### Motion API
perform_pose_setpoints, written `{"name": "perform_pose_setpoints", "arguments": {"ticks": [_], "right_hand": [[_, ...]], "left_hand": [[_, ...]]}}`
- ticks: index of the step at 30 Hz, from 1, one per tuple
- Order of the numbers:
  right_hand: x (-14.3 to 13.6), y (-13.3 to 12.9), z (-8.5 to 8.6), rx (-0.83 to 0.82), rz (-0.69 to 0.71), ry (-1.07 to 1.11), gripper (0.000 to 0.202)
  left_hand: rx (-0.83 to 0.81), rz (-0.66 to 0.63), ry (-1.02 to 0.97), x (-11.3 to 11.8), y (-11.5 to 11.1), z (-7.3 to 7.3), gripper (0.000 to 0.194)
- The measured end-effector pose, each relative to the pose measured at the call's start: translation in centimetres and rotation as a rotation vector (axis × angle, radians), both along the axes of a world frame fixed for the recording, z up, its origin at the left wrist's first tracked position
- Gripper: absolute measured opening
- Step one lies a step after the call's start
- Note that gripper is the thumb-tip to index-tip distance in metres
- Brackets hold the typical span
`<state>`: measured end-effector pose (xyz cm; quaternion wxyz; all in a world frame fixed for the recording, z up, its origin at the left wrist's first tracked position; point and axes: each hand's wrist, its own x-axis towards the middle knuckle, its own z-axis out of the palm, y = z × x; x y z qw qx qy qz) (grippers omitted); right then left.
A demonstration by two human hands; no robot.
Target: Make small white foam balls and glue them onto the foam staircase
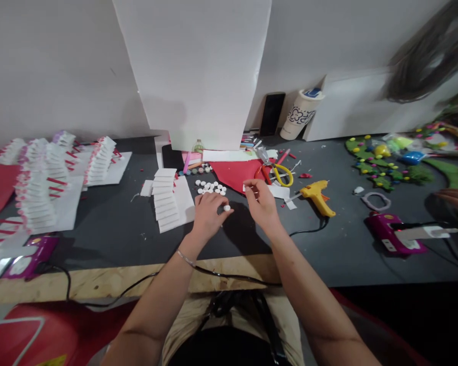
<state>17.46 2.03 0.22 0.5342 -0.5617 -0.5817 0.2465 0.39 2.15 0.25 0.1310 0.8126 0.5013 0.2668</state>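
Observation:
My left hand [209, 213] is closed, pinching a small white round disc [227, 208] between thumb and finger. Just behind it lies a loose cluster of similar white discs [210, 188] on the dark table. My right hand [261, 201] hovers at the edge of a red sheet [232, 175], its fingers pinched together. A bit of white shows at those fingertips, too small to name. To the left of my hands, a stepped row of white folded pieces [166, 201] stands on a white board [183, 203].
A yellow glue gun [318, 197] lies right of my hands, near yellow-handled scissors [283, 174]. Finished-looking stepped white models [48, 188] fill the left. A cup [301, 114] and a phone [273, 114] stand at the back. Another person's hand [456, 198] is at far right, beyond a purple power strip [395, 234].

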Motion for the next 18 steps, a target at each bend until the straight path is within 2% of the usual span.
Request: {"name": "perform_pose_setpoints", "arguments": {"ticks": [4, 18], "right_hand": [[-0.1, -0.1, -1.3, 0.000, -0.037, 0.029, 0.017], [-0.3, 0.3, -1.9, 0.064, -0.048, -0.022, 0.015]], "left_hand": [[0.027, -0.009, 0.013, -0.1, 0.0, -0.3, 0.017], [-0.016, 0.018, 0.101, 0.3, 0.2, -0.7, 0.015]]}}
